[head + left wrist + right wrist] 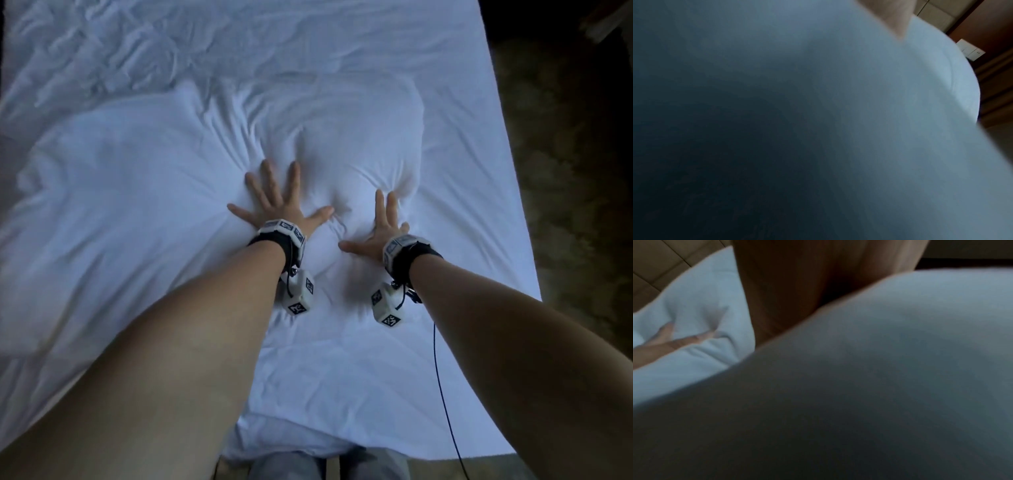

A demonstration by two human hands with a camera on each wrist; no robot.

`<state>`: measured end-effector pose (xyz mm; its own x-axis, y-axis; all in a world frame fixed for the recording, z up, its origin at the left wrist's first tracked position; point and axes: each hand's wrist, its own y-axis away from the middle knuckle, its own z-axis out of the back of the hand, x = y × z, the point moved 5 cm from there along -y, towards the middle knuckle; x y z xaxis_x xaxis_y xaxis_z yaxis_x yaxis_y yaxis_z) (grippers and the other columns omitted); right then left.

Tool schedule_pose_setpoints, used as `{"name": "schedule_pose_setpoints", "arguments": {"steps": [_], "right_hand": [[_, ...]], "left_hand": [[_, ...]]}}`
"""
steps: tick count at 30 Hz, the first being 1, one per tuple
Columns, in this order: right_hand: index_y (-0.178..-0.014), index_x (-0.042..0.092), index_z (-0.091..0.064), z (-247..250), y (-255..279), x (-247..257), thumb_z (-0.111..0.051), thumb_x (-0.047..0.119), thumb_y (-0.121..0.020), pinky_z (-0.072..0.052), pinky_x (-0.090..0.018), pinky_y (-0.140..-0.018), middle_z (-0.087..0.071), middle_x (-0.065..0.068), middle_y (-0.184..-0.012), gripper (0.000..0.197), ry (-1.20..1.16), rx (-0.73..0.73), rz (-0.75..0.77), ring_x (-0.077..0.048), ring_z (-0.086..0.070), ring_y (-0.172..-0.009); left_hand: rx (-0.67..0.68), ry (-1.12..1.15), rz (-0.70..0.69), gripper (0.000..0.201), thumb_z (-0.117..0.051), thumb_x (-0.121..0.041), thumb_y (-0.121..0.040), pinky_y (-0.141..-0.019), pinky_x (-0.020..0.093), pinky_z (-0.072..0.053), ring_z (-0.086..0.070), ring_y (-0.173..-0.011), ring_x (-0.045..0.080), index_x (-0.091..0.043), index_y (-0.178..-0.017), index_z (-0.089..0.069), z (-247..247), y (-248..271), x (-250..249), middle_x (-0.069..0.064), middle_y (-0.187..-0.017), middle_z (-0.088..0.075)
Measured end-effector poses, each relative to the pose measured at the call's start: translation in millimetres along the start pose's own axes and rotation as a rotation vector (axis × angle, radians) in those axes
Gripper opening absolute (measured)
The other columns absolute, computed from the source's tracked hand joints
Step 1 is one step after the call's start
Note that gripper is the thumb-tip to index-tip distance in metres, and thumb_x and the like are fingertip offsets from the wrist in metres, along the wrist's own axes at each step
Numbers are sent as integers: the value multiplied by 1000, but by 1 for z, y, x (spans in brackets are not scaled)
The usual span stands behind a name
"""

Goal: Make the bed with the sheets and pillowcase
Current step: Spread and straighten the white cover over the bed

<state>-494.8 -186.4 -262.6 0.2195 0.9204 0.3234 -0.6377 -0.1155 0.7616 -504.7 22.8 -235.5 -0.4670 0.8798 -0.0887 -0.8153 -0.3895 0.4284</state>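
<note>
A white sheet covers the bed in the head view, smooth at the near end and creased at the far left. A bulky white duvet or pillow lies across the middle under it; which one I cannot tell. My left hand presses flat on this bulge, fingers spread straight. Just right of it, my right hand also presses flat, palm down. Creases radiate from both palms. Both wrist views are filled by blurred white fabric; the right wrist view shows my left hand's fingers on the cloth.
The bed's right edge drops to a dark patterned carpet. A thin dark cable hangs from my right wrist over the near end. My legs stand at the foot of the bed. A wall switch plate shows past the fabric.
</note>
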Motion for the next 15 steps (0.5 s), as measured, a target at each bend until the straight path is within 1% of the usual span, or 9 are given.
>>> {"name": "schedule_pose_setpoints", "arguments": {"steps": [4, 5, 7, 8, 9, 11, 13, 15], "right_hand": [[-143, 43, 30, -28, -39, -11, -76, 67, -60, -5, -55, -118, 38, 15, -151, 137, 0, -22, -11, -39, 10, -146], [-143, 42, 29, -36, -48, -16, -76, 66, -61, -4, -54, -118, 37, 14, -151, 136, 0, -28, -19, -38, 11, -146], [-142, 44, 31, -41, -52, -14, -77, 66, -60, -3, -54, -119, 38, 15, -150, 137, 1, -47, -17, -39, 13, -146], [-139, 46, 33, -45, -55, -16, -77, 68, -57, -4, -57, -118, 40, 18, -149, 139, -6, -48, -31, -41, 14, -145], [-136, 48, 36, -48, -57, -18, -76, 71, -55, -6, -61, -116, 42, 20, -147, 140, -16, -47, -52, -42, 15, -145], [-133, 49, 39, -50, -46, -17, -73, 76, -51, -8, -71, -109, 43, 22, -145, 141, 5, -36, -92, -39, 18, -144], [-139, 42, 35, -45, -30, -12, -67, 79, -56, -1, -77, -104, 37, 15, -151, 137, 78, -79, -120, -36, 19, -145], [-148, 31, 25, -37, -13, 1, -58, 79, -66, 7, -79, -99, 27, 5, -157, 126, 109, -155, -144, -35, 21, -145]], "left_hand": [[-76, -38, -3, 107, -20, -99, -56, -94, 80, 6, 21, -145, 36, -51, -142, 21, -45, -19, -1, -2, -158, 26], [-72, -40, 0, 107, -20, -99, -55, -94, 80, 6, 19, -145, 36, -51, -142, 21, -58, -23, -2, -2, -158, 25], [-67, -49, -12, 107, -20, -100, -55, -94, 80, 6, 18, -145, 36, -52, -142, 21, -65, -27, -1, -2, -159, 23], [-59, -50, -8, 107, -19, -100, -54, -94, 80, 7, 17, -146, 36, -53, -141, 21, -68, -28, -1, -3, -159, 23], [-47, -48, -7, 106, -19, -100, -55, -95, 80, 7, 18, -146, 36, -53, -141, 22, -70, -28, 0, -4, -159, 24], [19, -41, -20, 104, -18, -100, -57, -96, 80, 8, 21, -145, 35, -53, -139, 24, -71, -23, 3, -5, -157, 28], [99, -41, -44, 102, -21, -98, -61, -98, 79, 7, 24, -144, 33, -52, -140, 24, -66, -18, 5, -7, -156, 31], [151, -55, -75, 96, -26, -93, -68, -101, 77, 3, 21, -146, 30, -52, -143, 17, -49, -9, 11, -8, -157, 29]]}}
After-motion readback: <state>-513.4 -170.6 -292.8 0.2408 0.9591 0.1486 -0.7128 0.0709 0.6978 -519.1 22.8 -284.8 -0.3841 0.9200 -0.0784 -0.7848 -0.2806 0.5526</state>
